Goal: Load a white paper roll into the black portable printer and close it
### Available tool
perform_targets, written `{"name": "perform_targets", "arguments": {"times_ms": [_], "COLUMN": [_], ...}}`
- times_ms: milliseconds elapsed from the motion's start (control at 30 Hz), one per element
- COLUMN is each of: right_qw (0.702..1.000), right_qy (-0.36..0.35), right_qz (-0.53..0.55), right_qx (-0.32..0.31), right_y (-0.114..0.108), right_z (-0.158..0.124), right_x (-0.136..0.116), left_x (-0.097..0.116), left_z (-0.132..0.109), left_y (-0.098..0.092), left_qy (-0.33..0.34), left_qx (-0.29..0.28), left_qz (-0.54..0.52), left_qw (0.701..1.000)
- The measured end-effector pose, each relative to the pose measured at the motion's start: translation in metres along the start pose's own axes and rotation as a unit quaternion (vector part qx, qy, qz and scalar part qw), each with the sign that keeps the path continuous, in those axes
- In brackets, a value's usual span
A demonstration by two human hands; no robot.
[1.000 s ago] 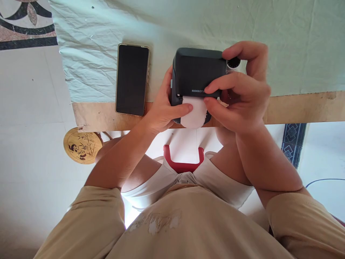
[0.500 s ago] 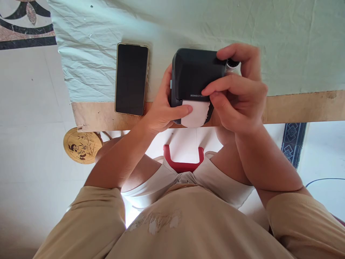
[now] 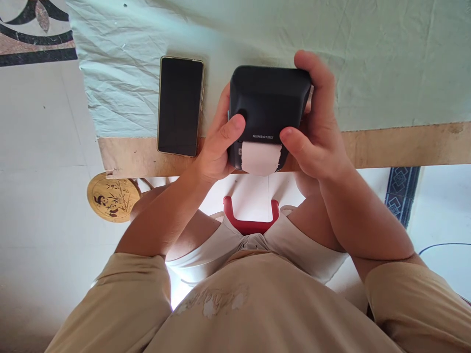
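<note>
A black label printer (image 3: 270,100) marked NIIMBOT is held up over the table's near edge. White paper (image 3: 260,158) sticks out of its near end. My left hand (image 3: 221,139) grips the printer's left side, the thumb on top near the corner. My right hand (image 3: 318,127) is closed around the right side, with the thumb by the near right corner and a finger at the far right corner. The printer's underside and several fingertips beneath it are hidden.
A phone (image 3: 180,106) with a dark screen lies left of the printer on the pale green cloth (image 3: 386,63). The wooden table edge (image 3: 405,144) runs along the front. Below are a round wooden stool top (image 3: 113,197) and a red curved object (image 3: 250,226) between the knees.
My right hand has moved from pinching near the paper to wrapping around the printer's right side. My left thumb has shifted off the paper onto the cover. The printer has turned slightly.
</note>
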State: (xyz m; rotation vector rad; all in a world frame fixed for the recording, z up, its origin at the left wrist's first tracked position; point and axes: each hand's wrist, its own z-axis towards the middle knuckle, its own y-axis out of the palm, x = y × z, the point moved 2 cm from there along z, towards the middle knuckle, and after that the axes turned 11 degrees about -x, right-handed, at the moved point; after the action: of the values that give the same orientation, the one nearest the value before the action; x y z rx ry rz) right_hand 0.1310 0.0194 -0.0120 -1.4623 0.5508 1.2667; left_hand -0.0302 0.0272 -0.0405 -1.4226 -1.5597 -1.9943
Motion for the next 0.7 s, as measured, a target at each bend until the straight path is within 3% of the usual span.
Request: {"name": "perform_targets", "arguments": {"times_ms": [133, 533, 700], "right_qw": [0.994, 0.994, 0.990], "right_qy": [-0.006, -0.008, 0.000], "right_qz": [0.101, 0.103, 0.136], "right_qx": [-0.029, -0.035, -0.030], "right_y": [0.004, 0.002, -0.001], "right_z": [0.005, 0.007, 0.002], "right_x": [0.002, 0.008, 0.003], "left_x": [0.004, 0.008, 0.012], "left_z": [-0.004, -0.002, 0.003], "left_y": [0.004, 0.016, 0.023], "left_qy": [-0.002, 0.032, 0.004], "left_qx": [0.006, 0.048, 0.065], "left_qz": [-0.001, -0.030, -0.064], "left_qw": [1.000, 0.998, 0.996]}}
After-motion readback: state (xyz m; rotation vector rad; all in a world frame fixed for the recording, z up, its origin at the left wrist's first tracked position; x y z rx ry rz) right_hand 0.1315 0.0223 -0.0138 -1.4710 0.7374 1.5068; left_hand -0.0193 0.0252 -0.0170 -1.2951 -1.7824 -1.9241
